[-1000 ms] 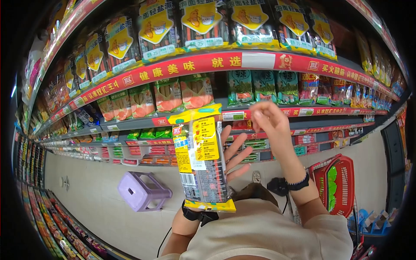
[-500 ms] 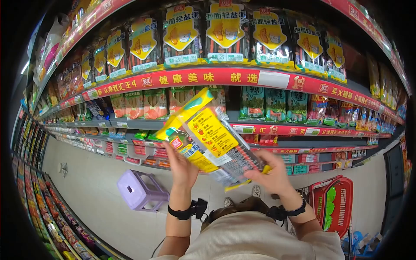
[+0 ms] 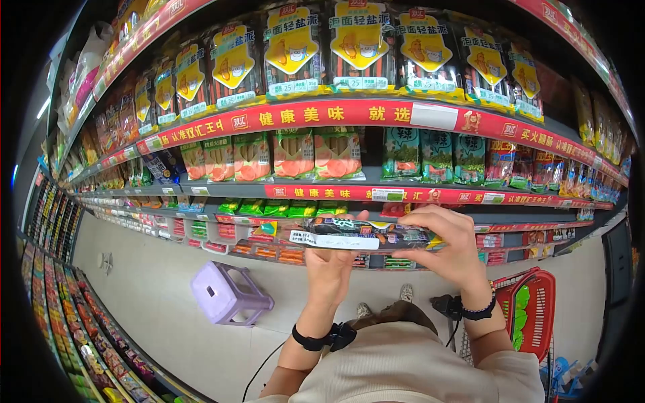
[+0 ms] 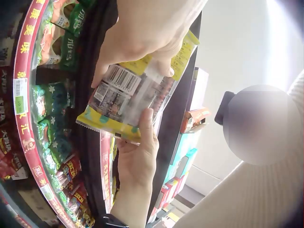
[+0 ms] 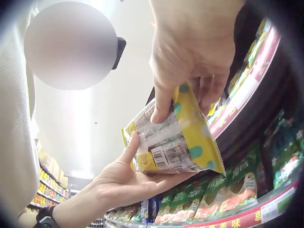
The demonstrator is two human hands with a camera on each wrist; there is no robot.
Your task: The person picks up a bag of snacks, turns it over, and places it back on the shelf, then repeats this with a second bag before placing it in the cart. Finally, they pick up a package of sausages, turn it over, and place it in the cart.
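A flat pack of sausages (image 3: 366, 236) with yellow ends is held in front of the shelves, its long edge and a white label strip facing up in the head view. My left hand (image 3: 329, 272) grips it from below, thumb over the barcode face in the right wrist view. At the other end my right hand (image 3: 451, 250) pinches the pack between thumb and fingers. The barcode side of the sausage pack (image 4: 124, 97) shows in the left wrist view, with the right hand (image 4: 137, 159) at its yellow end.
Shelves ahead hold rows of yellow-labelled sausage packs (image 3: 292, 50) behind a red price rail (image 3: 302, 115). A purple stool (image 3: 232, 292) stands on the floor to the left. On the right is a red basket (image 3: 541, 316) with green packs in it.
The pack was on my left hand with the right hand free; then both hands took hold and tilted it. Now it is turned edge-up and lies level between them.
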